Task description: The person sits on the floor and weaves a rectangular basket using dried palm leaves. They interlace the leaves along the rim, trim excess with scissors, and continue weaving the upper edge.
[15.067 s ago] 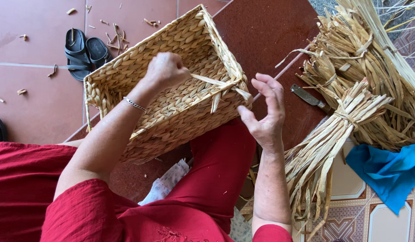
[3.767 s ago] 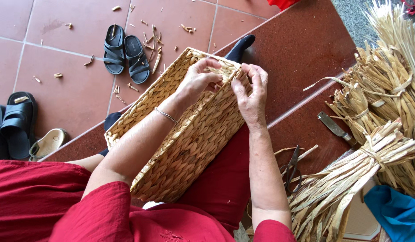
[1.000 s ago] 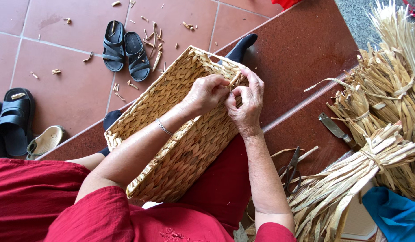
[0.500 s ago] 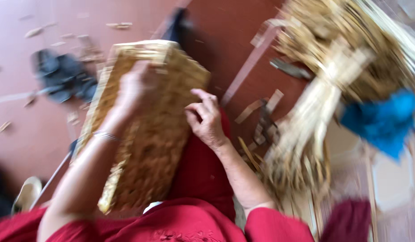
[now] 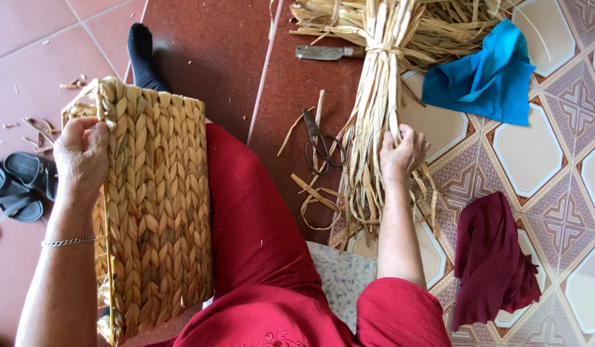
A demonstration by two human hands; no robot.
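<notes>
Sitting on a tiled floor in red clothing, a person steadies a woven basket that lies on its side against the left thigh, the left hand closed over the basket's rim at its upper left edge. A thin chain bracelet circles that wrist. On the other side of the lap, the right hand rests on a bundle of dried straw-coloured strips, its fingers curled loosely into the strands; whether they pinch a single strip cannot be told. A patterned pale cloth lies under the right forearm, and a dark red cloth is crumpled on the patterned tiles just to the right. Between the red-clad leg and the bundle, a pair of dark scissors lies on the brown tile among loose strip offcuts. Dark sandals sit at the left edge, beside the basket, with scraps of fibre scattered near them. Farther out, a foot in a black sock shows past the basket's far end. A knife with a metal blade lies beside the bundle's tied top, and a bright blue cloth is spread to the right of it.
</notes>
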